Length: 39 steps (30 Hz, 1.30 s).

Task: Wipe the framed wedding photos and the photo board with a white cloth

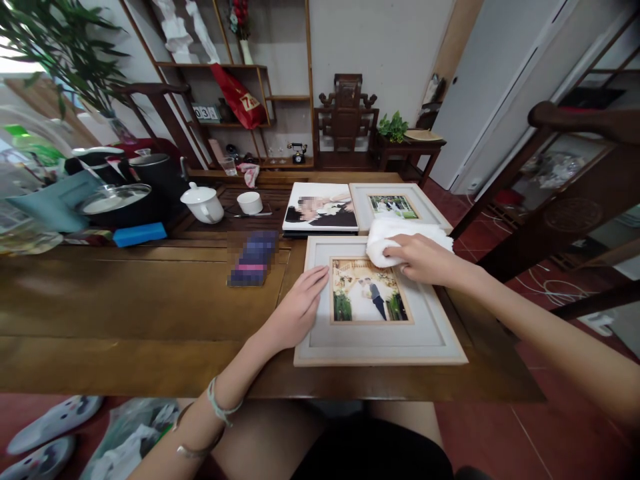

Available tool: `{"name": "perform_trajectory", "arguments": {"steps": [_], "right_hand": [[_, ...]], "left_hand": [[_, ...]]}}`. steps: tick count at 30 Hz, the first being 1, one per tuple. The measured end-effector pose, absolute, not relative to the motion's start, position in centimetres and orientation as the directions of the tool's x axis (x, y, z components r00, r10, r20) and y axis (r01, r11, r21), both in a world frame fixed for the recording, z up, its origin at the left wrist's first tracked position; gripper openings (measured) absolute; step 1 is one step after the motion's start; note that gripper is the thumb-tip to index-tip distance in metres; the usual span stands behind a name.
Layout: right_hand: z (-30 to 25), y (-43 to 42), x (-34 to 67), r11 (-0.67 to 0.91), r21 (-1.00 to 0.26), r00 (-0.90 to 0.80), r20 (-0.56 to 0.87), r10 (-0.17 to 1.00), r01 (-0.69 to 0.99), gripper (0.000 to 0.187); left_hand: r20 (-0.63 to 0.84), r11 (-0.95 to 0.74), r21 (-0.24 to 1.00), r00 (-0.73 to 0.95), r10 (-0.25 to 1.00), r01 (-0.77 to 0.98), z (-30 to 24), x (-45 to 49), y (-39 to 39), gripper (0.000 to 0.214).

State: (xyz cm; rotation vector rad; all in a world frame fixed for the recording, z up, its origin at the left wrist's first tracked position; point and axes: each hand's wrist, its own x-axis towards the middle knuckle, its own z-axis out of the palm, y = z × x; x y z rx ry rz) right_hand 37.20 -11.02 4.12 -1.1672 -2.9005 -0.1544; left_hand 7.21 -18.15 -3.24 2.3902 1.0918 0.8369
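Observation:
A white picture frame with a photo in its middle lies flat on the wooden table. My left hand rests along the frame's left side, fingers stretched out and pointing toward the photo. In my right hand a folded white cloth is gripped at the frame's upper right part. Just behind, a second white frame with a smaller photo lies partly covered by the cloth. Beside it is a photo album with a picture on its cover.
A phone-like item, blurred out, lies left of the frame. Farther left are a white lidded teapot, a small white cup, a blue block and a black pan. A wooden chair stands close on the right.

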Motion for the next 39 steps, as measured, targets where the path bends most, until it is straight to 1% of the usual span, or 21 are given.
{"name": "perform_trajectory", "arguments": {"steps": [3,7,9,12,16,21,25,27,30,32,36,39], "right_hand": [[4.1,-10.7,34.4,0.748,0.031,-0.745,0.113,0.657,0.663,0.035],[4.2,-10.1,29.3,0.831,-0.037,-0.820,0.140,0.555,0.555,0.030],[4.2,-9.8,27.1,0.859,-0.044,-0.847,0.151,0.511,0.510,0.028],[3.8,-9.6,25.8,0.872,-0.022,-0.860,0.154,0.486,0.489,0.026],[3.2,-10.1,27.7,0.860,0.012,-0.853,0.135,0.504,0.510,0.029],[3.8,-11.2,32.7,0.802,0.077,-0.805,0.077,0.588,0.593,0.030],[4.5,-11.0,36.2,0.756,0.065,-0.759,0.038,0.650,0.651,0.030],[4.5,-10.7,37.2,0.755,0.073,-0.758,0.064,0.649,0.652,0.030],[3.8,-10.0,37.7,0.764,0.110,-0.771,0.145,0.620,0.636,0.029],[3.1,-9.6,37.5,0.764,0.109,-0.768,0.188,0.612,0.636,0.030],[2.0,-9.9,37.0,0.782,0.058,-0.773,0.208,0.599,0.621,0.029],[2.0,-11.9,36.7,0.811,-0.007,-0.798,0.174,0.578,0.585,0.030]], "left_hand": [[0.352,-0.624,0.556,0.524,0.776,0.550,-3.3,7.2,-18.1,0.046],[0.350,-0.623,0.551,0.525,0.776,0.555,-3.4,7.1,-18.1,0.046],[0.338,-0.612,0.548,0.519,0.785,0.570,-3.3,7.1,-18.1,0.046],[0.332,-0.607,0.540,0.515,0.790,0.583,-3.3,7.1,-18.1,0.045],[0.346,-0.617,0.537,0.517,0.783,0.575,-3.3,7.2,-18.1,0.046],[0.358,-0.630,0.555,0.527,0.771,0.544,-3.1,7.2,-18.1,0.046],[0.351,-0.622,0.558,0.523,0.777,0.549,-3.1,7.2,-18.1,0.047],[0.343,-0.615,0.561,0.520,0.782,0.555,-3.1,7.3,-18.1,0.047],[0.337,-0.607,0.565,0.515,0.788,0.559,-3.0,7.3,-18.2,0.047],[0.334,-0.606,0.566,0.516,0.789,0.559,-3.0,7.3,-18.2,0.047],[0.329,-0.606,0.563,0.520,0.788,0.562,-3.0,7.2,-18.1,0.046],[0.340,-0.616,0.553,0.523,0.782,0.561,-3.0,7.3,-18.1,0.046]]}}
